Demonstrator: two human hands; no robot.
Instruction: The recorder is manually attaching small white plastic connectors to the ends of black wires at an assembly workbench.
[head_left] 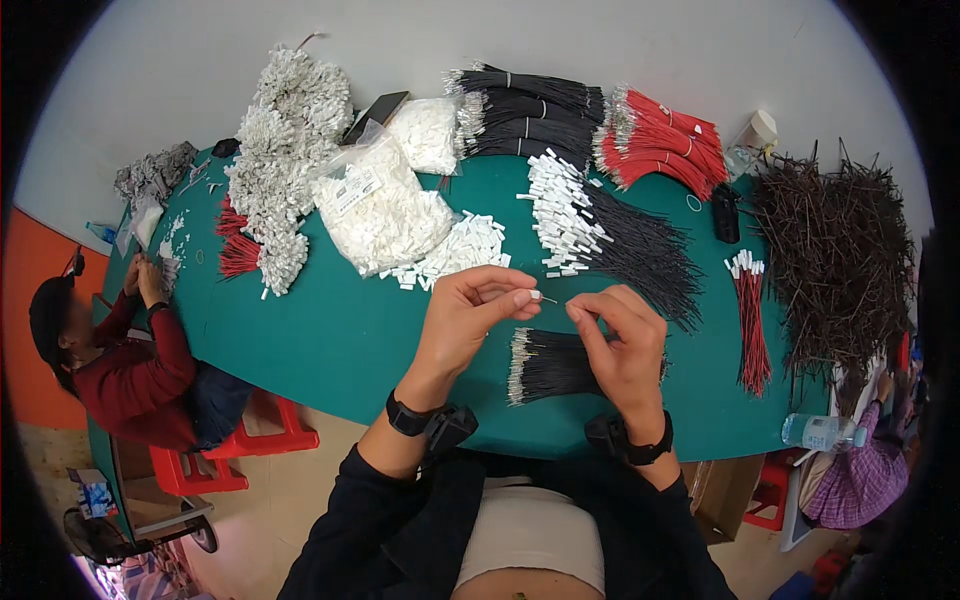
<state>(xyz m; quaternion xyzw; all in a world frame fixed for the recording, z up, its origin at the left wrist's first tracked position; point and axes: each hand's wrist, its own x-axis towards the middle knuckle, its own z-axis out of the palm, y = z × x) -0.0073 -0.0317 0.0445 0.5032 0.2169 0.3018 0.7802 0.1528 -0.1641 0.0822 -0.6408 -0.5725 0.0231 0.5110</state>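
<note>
While the left hand (470, 315) pinches a white connector housing (536, 296) narrowly between thumb and forefinger, the right hand (625, 350) faces it, thumb and forefinger drawn close together on a thin wire (552, 300). Wire's pale tip points at the housing; its remainder is too small or hidden to trace. Housing and wire sit on the near right side of the loose pile of white housings (465, 250), raised over the green table (300, 340).

Positions, all from the loose pile:
- Near side, toward the right: black wire bundle (555, 368) with pale ends, partly behind the right hand.
- Right: spread of black wires with white housings (570, 215).
- Left and behind, touching: clear bag (385, 215) full of white pieces.
- Farther right: slim red wire bundle (750, 325), white-tipped; past it, a dark tangle of wires (835, 250).
- Behind, to the right: stacked red bundles (660, 145).
- Far left: seated co-worker (135, 375) in dark red sleeves, hands together near the table edge.
</note>
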